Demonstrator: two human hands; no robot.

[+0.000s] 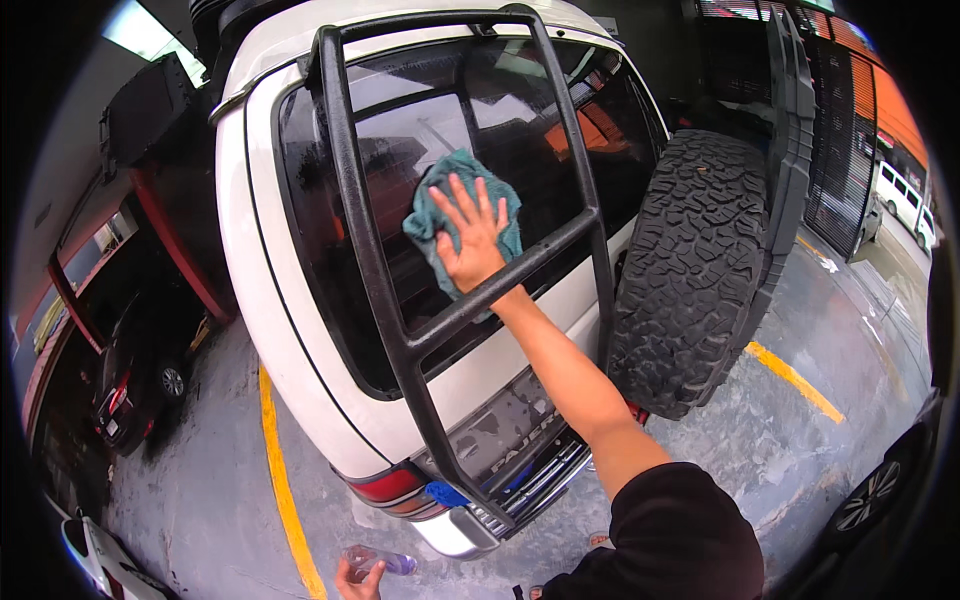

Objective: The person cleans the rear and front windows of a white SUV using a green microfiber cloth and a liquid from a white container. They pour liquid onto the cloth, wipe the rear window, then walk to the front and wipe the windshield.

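Observation:
My right hand point(468, 232) lies open with spread fingers on a teal cloth point(500, 205), pressing it against the dark rear window point(390, 150) of a white vehicle point(262, 300). That arm reaches through a black tubular ladder point(365, 230) fixed to the vehicle's back, passing below one of its rungs. At the bottom edge, my left hand point(358, 578) is closed around a clear plastic bottle point(395, 563) with a purplish tint. The bottle is tilted almost level, and most of that hand lies outside the picture.
A large spare tire point(690, 270) juts out right of the ladder, beside a dark grey panel point(790, 150). A blue cloth point(446, 494) is tucked by the tail light point(390, 488). Dark cars stand at left and lower right. Yellow lines point(285, 480) mark the grey floor.

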